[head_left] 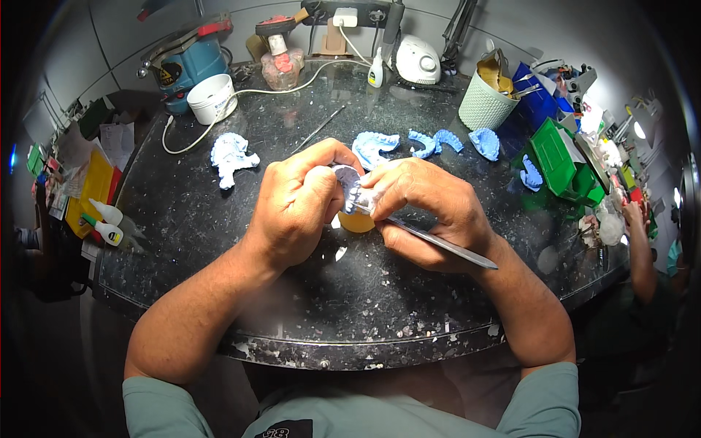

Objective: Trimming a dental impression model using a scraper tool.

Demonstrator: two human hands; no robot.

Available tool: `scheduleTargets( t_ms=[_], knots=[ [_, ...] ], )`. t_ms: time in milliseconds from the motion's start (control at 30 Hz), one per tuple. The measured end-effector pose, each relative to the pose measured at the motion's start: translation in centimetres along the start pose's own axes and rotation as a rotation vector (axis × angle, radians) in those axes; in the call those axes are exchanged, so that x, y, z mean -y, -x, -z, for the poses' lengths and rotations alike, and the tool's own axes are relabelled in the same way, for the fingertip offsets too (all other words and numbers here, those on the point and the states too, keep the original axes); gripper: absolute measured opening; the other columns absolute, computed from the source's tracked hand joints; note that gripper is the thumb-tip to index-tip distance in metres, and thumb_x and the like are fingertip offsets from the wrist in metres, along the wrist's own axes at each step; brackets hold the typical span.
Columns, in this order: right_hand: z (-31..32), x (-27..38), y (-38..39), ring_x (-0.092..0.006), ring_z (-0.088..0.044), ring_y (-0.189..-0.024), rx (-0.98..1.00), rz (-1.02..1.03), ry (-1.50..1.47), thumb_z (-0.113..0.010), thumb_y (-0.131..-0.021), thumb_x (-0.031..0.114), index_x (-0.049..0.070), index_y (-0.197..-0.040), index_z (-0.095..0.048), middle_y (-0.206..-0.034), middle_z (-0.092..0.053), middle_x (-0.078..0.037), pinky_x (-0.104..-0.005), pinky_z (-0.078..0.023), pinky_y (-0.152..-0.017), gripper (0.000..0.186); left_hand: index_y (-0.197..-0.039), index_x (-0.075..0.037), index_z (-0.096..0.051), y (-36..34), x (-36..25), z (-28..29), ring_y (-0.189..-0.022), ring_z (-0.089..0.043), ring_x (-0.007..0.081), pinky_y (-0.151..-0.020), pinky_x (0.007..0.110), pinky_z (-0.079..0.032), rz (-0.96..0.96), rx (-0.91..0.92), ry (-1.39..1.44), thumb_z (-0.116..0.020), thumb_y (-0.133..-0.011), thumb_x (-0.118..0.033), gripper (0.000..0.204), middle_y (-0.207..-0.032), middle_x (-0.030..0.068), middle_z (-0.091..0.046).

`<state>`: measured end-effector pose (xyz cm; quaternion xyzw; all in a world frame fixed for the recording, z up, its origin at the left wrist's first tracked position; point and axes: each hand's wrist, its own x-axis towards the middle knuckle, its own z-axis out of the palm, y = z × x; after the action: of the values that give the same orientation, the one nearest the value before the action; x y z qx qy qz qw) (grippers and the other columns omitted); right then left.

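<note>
Pinched in my left hand [299, 208] is a pale lilac-white dental cast [348, 186] with a row of teeth showing; the fingers hide part of it. My right hand [431, 208] grips a long flat metal tool [456, 249], its working end at the cast and partly hidden, with fingertips close against the cast. Just below the cast, an amber round object [355, 223] shows between my hands. Behind them lie blue dental pieces [374, 151], a curved blue strip [447, 140] and a thin metal instrument [318, 128].
Black speckled bench [292, 314], holding another cast [231, 157] at left, a white tub [212, 101], white cable, glue bottle [375, 73], textured bin [482, 102] and green boxes [555, 157]. A yellow tray [91, 193] sits far left. Another person's arm [642, 255] is at far right.
</note>
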<state>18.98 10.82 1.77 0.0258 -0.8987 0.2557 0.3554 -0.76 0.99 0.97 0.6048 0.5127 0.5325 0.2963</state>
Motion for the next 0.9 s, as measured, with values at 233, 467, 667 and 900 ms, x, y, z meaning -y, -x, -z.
scheduleTargets(
  t_ms=[233, 467, 667, 900],
  knots=[
    [0.27, -0.24, -0.06, -0.0329, -0.071, -0.105, 0.017, 0.036, -0.08, -0.074, -0.071, -0.002, 0.004, -0.09, -0.068, -0.098, -0.072, -0.013, -0.0444, -0.054, -0.097, 0.02, -0.102, 0.002, -0.065, 0.0, -0.12, 0.06, -0.052, -0.04, 0.007, -0.051, 0.024, -0.032, -0.006, -0.009, 0.003, -0.037, -0.094, -0.029, 0.043, -0.059, -0.0009, -0.05],
    [0.6, 0.18, 0.05, -0.0337, -0.07, -0.11, 0.049, 0.026, -0.001, -0.078, -0.073, 0.002, 0.003, -0.09, -0.067, -0.103, -0.071, -0.014, -0.0448, -0.054, -0.098, 0.021, -0.1, 0.003, -0.065, -0.18, -0.29, -0.01, -0.051, -0.041, 0.0082, -0.051, 0.025, -0.033, -0.007, -0.015, 0.002, -0.036, -0.092, -0.029, 0.044, -0.058, -0.0001, -0.049],
    [0.67, 0.11, 0.15, -0.0346, -0.068, -0.113, 0.108, 0.022, 0.053, -0.082, -0.072, 0.005, 0.005, -0.094, -0.069, -0.108, -0.068, -0.012, -0.0455, -0.054, -0.098, 0.026, -0.099, 0.003, -0.065, -0.22, -0.2, 0.09, -0.052, -0.041, 0.0087, -0.051, 0.026, -0.033, 0.011, -0.008, -0.01, -0.035, -0.091, -0.027, 0.043, -0.058, 0.0003, -0.049],
    [0.65, 0.23, 0.15, -0.0354, -0.069, -0.113, 0.101, 0.054, 0.09, -0.081, -0.072, 0.004, 0.006, -0.095, -0.069, -0.108, -0.068, -0.011, -0.046, -0.055, -0.096, 0.027, -0.098, 0.003, -0.065, -0.28, -0.26, 0.07, -0.052, -0.041, 0.0086, -0.051, 0.026, -0.034, 0.013, 0.002, -0.006, -0.035, -0.091, -0.028, 0.043, -0.058, 0.0003, -0.05]
  ],
)
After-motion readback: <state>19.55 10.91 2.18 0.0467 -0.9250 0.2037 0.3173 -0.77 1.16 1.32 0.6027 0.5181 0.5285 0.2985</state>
